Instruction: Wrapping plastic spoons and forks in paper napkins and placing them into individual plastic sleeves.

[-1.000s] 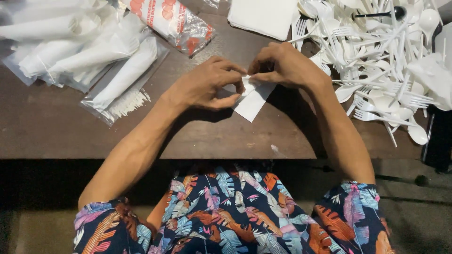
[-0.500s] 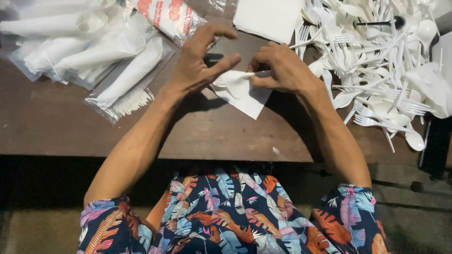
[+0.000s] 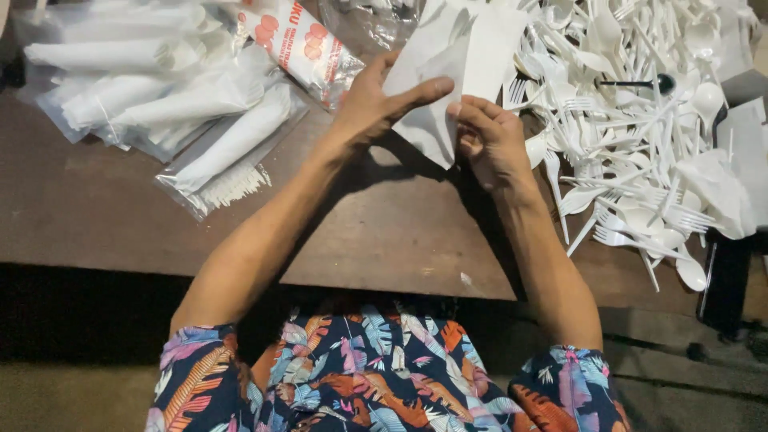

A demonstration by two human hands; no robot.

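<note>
While both hands, left hand (image 3: 376,104) and right hand (image 3: 488,136), pinch the white paper napkin (image 3: 432,120), it could tear or snag the plastic cutlery pile (image 3: 640,120) at 3 o'clock.

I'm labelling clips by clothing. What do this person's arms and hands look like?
Both forearms are bare. The left hand and right hand wear no gloves, and no rings or watch show. Short dark floral-print sleeves in orange, blue and pink cover the upper arms.
</note>
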